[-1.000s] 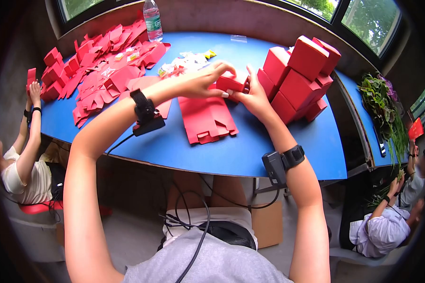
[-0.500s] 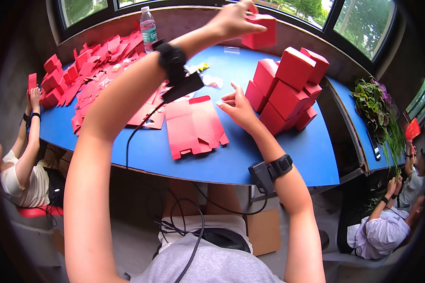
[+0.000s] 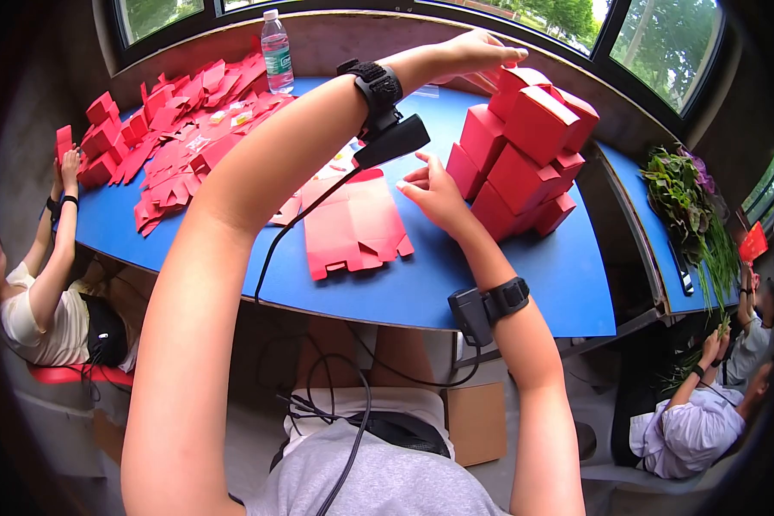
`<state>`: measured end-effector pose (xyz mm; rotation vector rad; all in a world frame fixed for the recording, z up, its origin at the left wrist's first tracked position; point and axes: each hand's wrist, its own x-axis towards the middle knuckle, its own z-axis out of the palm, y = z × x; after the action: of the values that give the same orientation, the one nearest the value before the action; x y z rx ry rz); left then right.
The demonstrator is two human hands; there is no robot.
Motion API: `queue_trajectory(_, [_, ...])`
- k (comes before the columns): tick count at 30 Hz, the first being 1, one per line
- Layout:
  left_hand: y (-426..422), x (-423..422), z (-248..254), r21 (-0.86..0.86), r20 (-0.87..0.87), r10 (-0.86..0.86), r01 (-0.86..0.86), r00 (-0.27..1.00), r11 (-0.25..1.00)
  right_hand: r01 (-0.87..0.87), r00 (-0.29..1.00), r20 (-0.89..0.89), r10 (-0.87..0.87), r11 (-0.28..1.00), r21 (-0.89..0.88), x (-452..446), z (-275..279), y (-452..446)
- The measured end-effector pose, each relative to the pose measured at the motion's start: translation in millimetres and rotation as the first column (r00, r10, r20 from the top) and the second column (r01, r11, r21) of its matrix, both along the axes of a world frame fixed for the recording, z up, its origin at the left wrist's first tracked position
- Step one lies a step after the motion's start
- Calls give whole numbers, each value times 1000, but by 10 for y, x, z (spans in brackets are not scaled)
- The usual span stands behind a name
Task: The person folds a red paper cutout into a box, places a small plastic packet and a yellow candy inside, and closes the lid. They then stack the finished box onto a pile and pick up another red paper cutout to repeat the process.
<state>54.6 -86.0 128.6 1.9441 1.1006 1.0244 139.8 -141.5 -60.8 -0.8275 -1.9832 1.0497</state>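
Observation:
A red folded cardboard box (image 3: 516, 84) sits at the upper back of a stack of red boxes (image 3: 542, 125). My left hand (image 3: 480, 52) reaches across to it, fingers over its top edge and closed on it; the far side of the grip is partly hidden. In front of the stack's left side, my right hand (image 3: 436, 191) hovers above the table, open and holding nothing, with fingers apart. A flat, unfolded red box blank (image 3: 357, 225) lies on the blue table, left of my right hand.
A large heap of red boxes and blanks (image 3: 189, 103) covers the table's left part, with a water bottle (image 3: 277, 53) behind it. Another person (image 3: 47, 301) works at the left. Leafy greens (image 3: 684, 189) lie on a side table near more people at right.
My left hand has carried the red box to the right and down, from the air onto the back of the stack. My right hand has stayed nearly in place.

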Motion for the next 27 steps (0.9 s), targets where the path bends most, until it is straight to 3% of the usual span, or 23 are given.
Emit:
queue_trajectory(9, [24,-59,-158,-96,-7,-40,39,999,995,-7,1000,-1,7,1000,-7,0,-5,22])
queue_trajectory(11, [-47,-133,-172,-79,-45,142,-146,989,986,-16,1000,-1,16,1000,-22,8,6,7])
queue_trajectory(13, [-176,-368,-166,-18,-141,218,-223,966,975,-39,999,-3,39,996,-79,21,50,-20])
queue_trajectory(15, [-400,-727,-167,79,-360,260,-248,896,965,-43,999,-10,43,997,-63,19,92,-53])
queue_trajectory(17, [-424,-1274,-357,243,-575,349,-252,740,937,-62,992,115,56,997,54,19,166,-114])
queue_trajectory(19, [-740,-1679,-571,220,-718,375,-321,586,921,-76,993,103,63,989,129,-14,178,-196])
queue_trajectory(21, [-952,-2080,-837,41,-818,245,-373,520,927,-66,962,274,-1,970,233,-20,191,-255])
queue_trajectory(23, [-1488,-1893,-805,-232,-732,242,-567,637,791,-69,960,279,4,972,223,-17,206,-269])
queue_trajectory(25, [-1817,-1751,-922,-458,-582,209,-529,786,714,-60,944,330,22,993,105,-15,254,-297])
queue_trajectory(27, [-2141,-1383,-997,-459,-477,285,-512,831,726,-72,943,328,47,995,63,-46,254,-303])
